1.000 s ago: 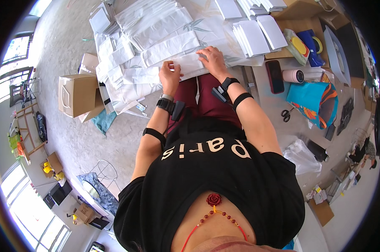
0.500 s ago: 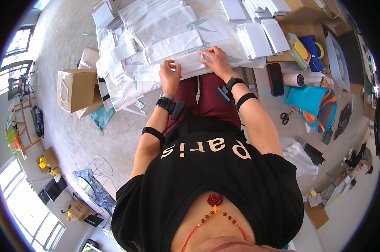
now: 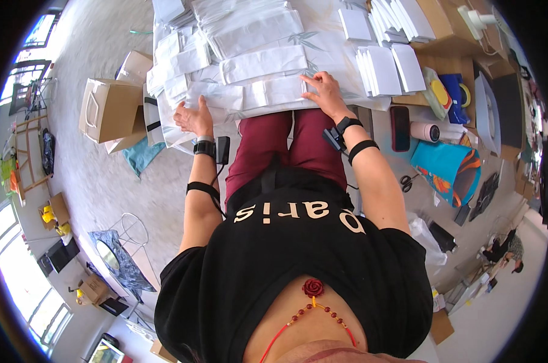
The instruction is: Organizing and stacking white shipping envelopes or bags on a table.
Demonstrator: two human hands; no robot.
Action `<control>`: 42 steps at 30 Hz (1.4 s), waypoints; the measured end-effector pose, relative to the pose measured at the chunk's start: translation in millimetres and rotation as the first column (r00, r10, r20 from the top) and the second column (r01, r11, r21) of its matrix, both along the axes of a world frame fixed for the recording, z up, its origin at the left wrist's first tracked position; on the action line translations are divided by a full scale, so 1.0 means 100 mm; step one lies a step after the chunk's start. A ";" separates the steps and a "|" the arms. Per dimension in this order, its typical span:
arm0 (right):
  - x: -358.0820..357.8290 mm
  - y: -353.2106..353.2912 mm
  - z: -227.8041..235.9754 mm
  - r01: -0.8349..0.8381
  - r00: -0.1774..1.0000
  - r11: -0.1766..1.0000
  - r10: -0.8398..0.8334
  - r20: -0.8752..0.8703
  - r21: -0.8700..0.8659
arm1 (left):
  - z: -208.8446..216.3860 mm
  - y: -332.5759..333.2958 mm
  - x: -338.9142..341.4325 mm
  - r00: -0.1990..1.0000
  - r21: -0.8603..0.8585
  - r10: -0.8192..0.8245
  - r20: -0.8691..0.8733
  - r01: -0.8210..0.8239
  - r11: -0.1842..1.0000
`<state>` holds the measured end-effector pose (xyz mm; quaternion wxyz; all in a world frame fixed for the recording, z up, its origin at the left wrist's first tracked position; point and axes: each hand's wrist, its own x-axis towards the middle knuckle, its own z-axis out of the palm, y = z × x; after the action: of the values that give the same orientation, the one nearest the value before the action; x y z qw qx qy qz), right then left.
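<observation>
My left hand [image 3: 194,115] is open at the table's near left edge, its fingers spread beside the left part of a row of flat white sleeves. My right hand [image 3: 325,94] has index finger and thumb apart at the right end of a thin white sleeve [image 3: 280,91], seemingly touching it. Just beyond lies another long white sleeve [image 3: 265,63], flat on the patterned table cover [image 3: 322,57]. A thick pile of similar sleeves [image 3: 250,30] covers the far middle, and smaller ones [image 3: 186,63] overlap at the left.
White folded card-like pieces [image 3: 383,69] stand stacked at the right. Past them are an open cardboard box [image 3: 443,60], a phone [image 3: 400,128], a pink tumbler [image 3: 424,131], a blue bag [image 3: 440,169] and scissors [image 3: 408,183]. A brown carton [image 3: 113,109] stands left of the table.
My left hand has moved left, away from the sleeve in front of me, and its fingers have spread. My right hand stays near that sleeve's right end. The view has shifted slightly.
</observation>
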<state>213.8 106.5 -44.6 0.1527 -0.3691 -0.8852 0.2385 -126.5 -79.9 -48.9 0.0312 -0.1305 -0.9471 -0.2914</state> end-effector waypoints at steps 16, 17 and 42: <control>-0.61 -0.18 0.77 0.074 0.976 0.993 -0.091 -0.200 -0.092 | 0.55 0.21 0.42 0.927 0.682 -0.374 0.020 0.261 0.683; -0.77 -0.23 0.91 0.039 0.962 0.990 -0.074 -0.264 -0.135 | 0.69 0.26 0.55 0.904 0.628 -0.424 -0.054 0.361 0.689; -0.24 0.09 1.41 0.167 0.761 0.788 -0.485 -0.431 -0.592 | 0.11 0.07 0.94 0.678 0.196 -0.724 -0.126 0.733 0.652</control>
<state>189.9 115.2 96.3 0.3413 -0.4634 -0.6192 0.5343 -32.6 -72.5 -37.6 -0.0561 -0.4999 -0.7740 -0.3845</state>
